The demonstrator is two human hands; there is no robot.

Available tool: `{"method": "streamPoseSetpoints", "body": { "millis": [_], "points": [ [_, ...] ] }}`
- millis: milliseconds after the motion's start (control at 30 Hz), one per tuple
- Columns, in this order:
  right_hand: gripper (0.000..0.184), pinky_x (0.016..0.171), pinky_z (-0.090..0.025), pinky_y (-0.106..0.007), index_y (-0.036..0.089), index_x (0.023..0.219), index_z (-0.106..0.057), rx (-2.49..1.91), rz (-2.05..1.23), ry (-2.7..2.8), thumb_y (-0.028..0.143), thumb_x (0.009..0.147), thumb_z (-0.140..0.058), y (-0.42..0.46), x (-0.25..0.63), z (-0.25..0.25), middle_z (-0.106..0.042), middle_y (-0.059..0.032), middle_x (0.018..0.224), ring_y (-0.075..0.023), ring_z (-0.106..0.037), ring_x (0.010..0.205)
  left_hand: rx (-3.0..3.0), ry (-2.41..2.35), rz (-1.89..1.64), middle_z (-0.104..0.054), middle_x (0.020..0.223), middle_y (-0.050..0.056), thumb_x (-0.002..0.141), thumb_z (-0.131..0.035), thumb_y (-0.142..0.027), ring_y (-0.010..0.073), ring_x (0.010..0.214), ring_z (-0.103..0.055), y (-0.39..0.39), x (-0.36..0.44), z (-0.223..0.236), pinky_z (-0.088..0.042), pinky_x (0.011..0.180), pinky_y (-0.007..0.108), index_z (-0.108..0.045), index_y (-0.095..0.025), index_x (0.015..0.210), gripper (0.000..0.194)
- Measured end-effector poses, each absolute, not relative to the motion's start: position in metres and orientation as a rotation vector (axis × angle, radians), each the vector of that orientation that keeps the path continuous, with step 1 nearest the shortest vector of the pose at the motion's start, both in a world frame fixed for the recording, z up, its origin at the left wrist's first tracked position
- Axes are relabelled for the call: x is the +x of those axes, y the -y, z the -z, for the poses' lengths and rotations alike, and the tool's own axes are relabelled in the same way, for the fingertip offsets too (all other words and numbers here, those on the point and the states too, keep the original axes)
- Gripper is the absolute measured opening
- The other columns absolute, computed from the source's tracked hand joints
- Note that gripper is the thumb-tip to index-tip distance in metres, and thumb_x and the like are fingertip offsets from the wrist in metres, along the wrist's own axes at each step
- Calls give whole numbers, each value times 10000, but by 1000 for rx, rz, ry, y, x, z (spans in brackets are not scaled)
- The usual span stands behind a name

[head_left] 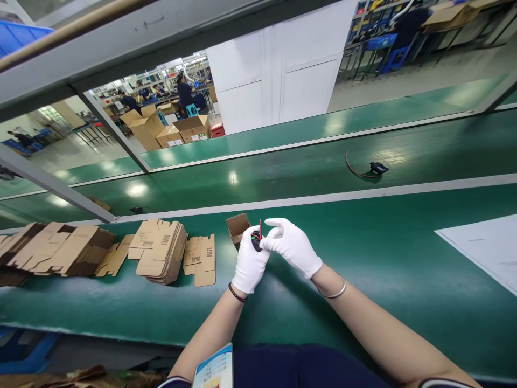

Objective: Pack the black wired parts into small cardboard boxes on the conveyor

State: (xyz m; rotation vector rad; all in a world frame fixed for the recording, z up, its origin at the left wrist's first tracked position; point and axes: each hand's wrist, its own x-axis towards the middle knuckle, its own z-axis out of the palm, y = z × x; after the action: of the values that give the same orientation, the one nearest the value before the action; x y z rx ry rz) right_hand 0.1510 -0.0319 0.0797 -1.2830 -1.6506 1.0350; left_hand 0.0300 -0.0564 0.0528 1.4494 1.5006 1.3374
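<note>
While the left hand (pixel 251 265) clamps its grip around the dark part (pixel 256 245), the right hand (pixel 293 249), just beside that grip, should handle the red wire (pixel 260 228) lightly, without tugging; whether it pinches, I cannot tell.

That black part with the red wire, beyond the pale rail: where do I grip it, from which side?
Pinch its black body, probably from the right: that is the chunky end, and the thin red wire curls away to the left.
</note>
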Motion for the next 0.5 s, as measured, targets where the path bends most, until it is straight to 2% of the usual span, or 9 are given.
{"method": "streamPoseSetpoints", "body": {
  "millis": [67,100,233,367,433,500],
  "points": [
    [245,745,-503,-288,201,967,-662,-1201,-976,1747,319,762,-595,36,145,-78,-693,-17,847,-162,-640,792,1434,-1614,-1445,-567,1145,100,780,-552,-166,214,1043,-571,56,30,-45,-442,952,401,-458,-190,1172,404],
    [213,762,-497,-289,211,939,-678,-1161,-921,1818,321,794,-567,39,142,-79,-694,-25,893,-162,-636,823,1427,-1657,-1485,-548,1185,113,788,-548,-182,223,1075,-560,56,30,-42,-441,960,405,-438,-189,1198,424],
    [259,767,-485,-285,218,1020,-682,-1152,-667,1995,330,799,-608,42,132,-83,-691,-36,952,-171,-625,858,1450,-1784,-1534,-513,1234,164,789,-573,-258,256,1107,-554,57,30,-35,-466,943,408,-376,-154,1266,526],
    [161,788,-469,-254,233,919,-710,-1097,-577,2091,244,823,-582,25,126,-84,-696,-9,893,-151,-620,857,1610,-1890,-1483,-501,1246,164,805,-519,-220,252,1157,-528,58,22,-33,-430,996,412,-362,-151,1299,523],
    [145,789,-462,-242,228,891,-715,-1026,-563,2178,231,820,-589,8,127,-85,-696,-7,880,-147,-617,852,1780,-1896,-1412,-438,1326,174,745,-607,-240,286,1249,-442,58,10,-32,-375,1047,446,-314,-152,1348,676],
    [139,785,-453,-240,212,888,-716,-987,-511,2292,229,814,-600,-11,127,-90,-696,-18,889,-151,-614,852,1881,-1927,-1364,-306,1428,201,652,-708,-270,339,1343,-293,55,-6,-28,-283,1099,495,-229,-137,1400,898]
  ]
}}
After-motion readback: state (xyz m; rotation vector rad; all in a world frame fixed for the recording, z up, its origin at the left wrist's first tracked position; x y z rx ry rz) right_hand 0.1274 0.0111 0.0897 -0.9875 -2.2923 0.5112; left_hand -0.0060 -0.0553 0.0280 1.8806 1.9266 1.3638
